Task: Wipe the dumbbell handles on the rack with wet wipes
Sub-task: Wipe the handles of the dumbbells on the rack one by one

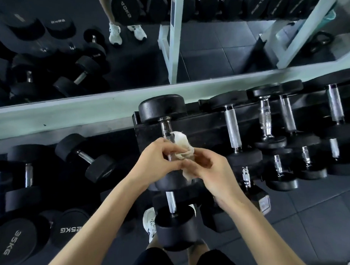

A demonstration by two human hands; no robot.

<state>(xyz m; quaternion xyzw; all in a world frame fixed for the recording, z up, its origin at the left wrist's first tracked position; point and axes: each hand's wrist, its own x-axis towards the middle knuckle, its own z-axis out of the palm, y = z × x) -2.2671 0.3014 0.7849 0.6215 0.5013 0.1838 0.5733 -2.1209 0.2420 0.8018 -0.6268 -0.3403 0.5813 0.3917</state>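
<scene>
Left of black metal rack [202, 129]: black round-headed dumbbells [87, 158] crowd the floor; I see little passage.
Right: silver-handled dumbbell [232, 129] stands near, narrow gap.
Behind: pale green wall ledge [69, 115] blocks.
Lower right: dark tiled floor [324, 216] lies open.

Left hand [155, 157] and right hand [210, 171] gripping crumpled wet wipe [182, 144] around dumbbell handle [166, 126], black rack [206, 129]

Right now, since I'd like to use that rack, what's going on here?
A person stands at the rack, cleaning it. The left hand and the right hand both hold a crumpled white wipe against the metal handle of the leftmost dumbbell on the upper row. The neighbouring dumbbells to its right lie in their places, with no hand on them.
</scene>
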